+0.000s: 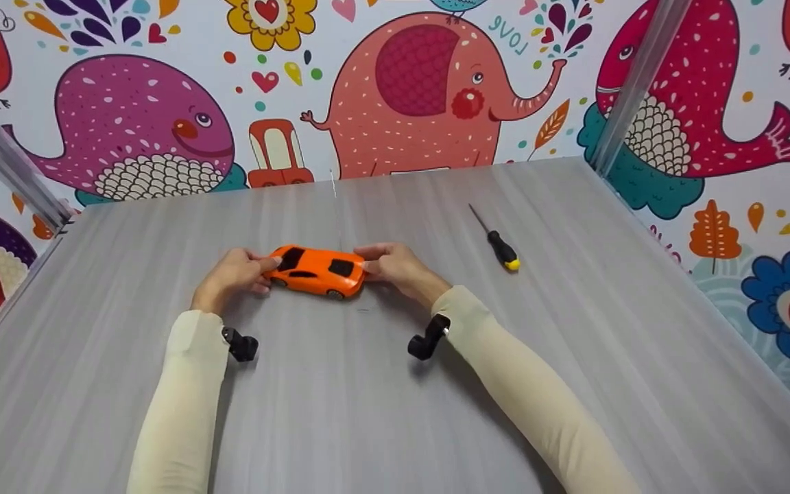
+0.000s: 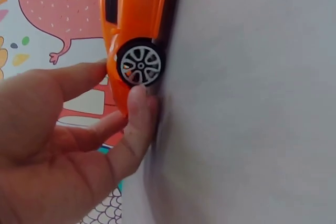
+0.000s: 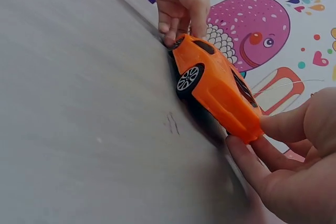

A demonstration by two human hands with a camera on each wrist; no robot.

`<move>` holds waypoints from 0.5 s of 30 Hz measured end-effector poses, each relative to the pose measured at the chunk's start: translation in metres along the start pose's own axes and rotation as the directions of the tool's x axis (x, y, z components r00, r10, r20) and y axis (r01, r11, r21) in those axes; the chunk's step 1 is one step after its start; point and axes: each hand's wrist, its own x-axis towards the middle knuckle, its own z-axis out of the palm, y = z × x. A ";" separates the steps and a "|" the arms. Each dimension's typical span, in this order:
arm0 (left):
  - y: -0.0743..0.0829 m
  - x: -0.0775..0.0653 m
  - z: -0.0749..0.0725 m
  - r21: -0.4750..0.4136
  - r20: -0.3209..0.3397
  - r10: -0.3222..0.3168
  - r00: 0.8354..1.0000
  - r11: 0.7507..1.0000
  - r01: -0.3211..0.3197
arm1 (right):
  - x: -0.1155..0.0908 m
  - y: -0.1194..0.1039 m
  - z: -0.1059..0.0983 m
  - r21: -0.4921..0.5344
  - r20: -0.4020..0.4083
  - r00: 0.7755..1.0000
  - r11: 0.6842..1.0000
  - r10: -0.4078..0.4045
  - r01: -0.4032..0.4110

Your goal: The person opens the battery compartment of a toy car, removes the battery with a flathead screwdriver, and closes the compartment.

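Observation:
An orange toy car [image 1: 314, 269] with dark windows and silver-spoked wheels sits upright, low over the grey tabletop, between the two hands. My left hand [image 1: 236, 272] holds its left end in the head view. In the left wrist view, the thumb and fingers [image 2: 139, 114] sit around that end, one fingertip just below the spoked wheel [image 2: 140, 65]. Gripping the opposite end is my right hand [image 1: 398, 267]. The right wrist view shows that hand's thumb [image 3: 286, 125] on top of the car's end and its fingers beneath. The car's underside is hidden.
A screwdriver [image 1: 503, 248] with a black and yellow handle lies on the tabletop [image 1: 614, 343] to the right of the car. Walls printed with cartoon animals [image 1: 409, 89] stand at the back and sides. Each cream sleeve [image 1: 186, 412] carries a black wrist camera [image 1: 428, 337].

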 end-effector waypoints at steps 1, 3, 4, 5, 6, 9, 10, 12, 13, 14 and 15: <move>0.001 -0.001 0.001 -0.001 0.001 -0.007 1.000 1.000 0.007 | 0.000 0.000 -0.002 -0.001 -0.010 1.000 1.000 0.000 0.000; 0.003 -0.003 0.004 -0.020 0.004 -0.015 1.000 1.000 0.016 | -0.001 0.001 -0.006 0.001 -0.032 0.999 1.000 -0.005 0.005; 0.003 -0.004 0.006 -0.035 0.007 -0.020 1.000 0.999 0.021 | -0.001 0.001 -0.007 0.004 -0.045 0.999 1.000 -0.006 0.007; 0.004 -0.005 0.009 -0.059 0.012 -0.023 1.000 0.998 0.024 | -0.002 0.001 -0.009 0.006 -0.060 0.998 1.000 -0.007 0.008; 0.005 -0.006 0.011 -0.082 0.017 -0.023 1.000 0.996 0.024 | -0.004 0.002 -0.011 0.012 -0.074 0.997 1.000 -0.009 0.010; 0.006 -0.008 0.019 -0.161 0.044 0.015 0.999 0.987 -0.008 | -0.007 0.002 -0.017 0.031 -0.112 0.994 0.999 -0.021 0.025; 0.007 -0.009 0.021 -0.183 0.052 0.029 0.998 0.983 -0.019 | -0.008 0.002 -0.019 0.032 -0.124 0.992 0.999 -0.029 0.033; 0.008 -0.010 0.025 -0.212 0.067 0.061 0.996 0.976 -0.046 | -0.010 0.003 -0.024 0.031 -0.140 0.989 0.998 -0.044 0.048; 0.009 -0.011 0.027 -0.221 0.075 0.076 0.994 0.974 -0.058 | -0.011 0.003 -0.026 0.026 -0.148 0.988 0.998 -0.047 0.052; 0.009 -0.011 0.028 -0.225 0.078 0.080 0.994 0.973 -0.061 | -0.012 0.003 -0.028 0.020 -0.154 0.987 0.998 -0.052 0.056; 0.010 -0.012 0.030 -0.226 0.080 0.083 0.993 0.972 -0.063 | -0.013 0.002 -0.031 0.018 -0.160 0.986 0.998 -0.056 0.060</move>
